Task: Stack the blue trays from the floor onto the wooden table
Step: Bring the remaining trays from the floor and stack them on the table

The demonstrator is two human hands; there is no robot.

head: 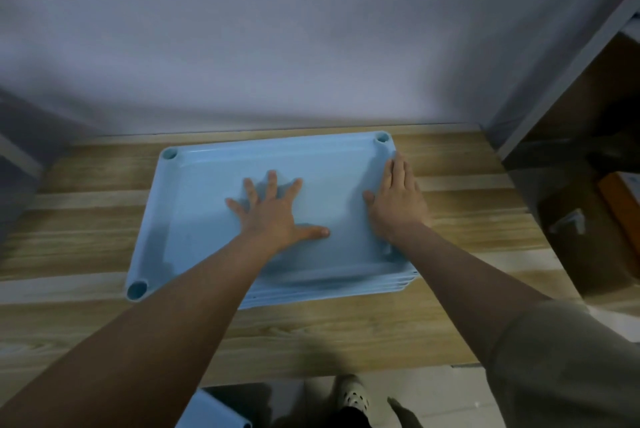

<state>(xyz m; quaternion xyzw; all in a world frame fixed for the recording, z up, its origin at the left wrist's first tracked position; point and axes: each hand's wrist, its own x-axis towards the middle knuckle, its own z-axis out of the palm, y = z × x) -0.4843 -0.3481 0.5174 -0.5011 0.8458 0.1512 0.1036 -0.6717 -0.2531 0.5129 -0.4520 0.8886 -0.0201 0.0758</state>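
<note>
Your left hand (273, 209), fingers spread, presses flat inside top blue tray (207, 205) of stack on wooden table (86, 219); right hand (398, 202), fingers together, lies flat along its right rim.

no readable text, labels, brands or numbers anywhere

I see bare counter (346, 341) around the tray stack (194, 219); the wall (311, 46) blocks behind it, shelving (571, 136) crowds my right.
</note>
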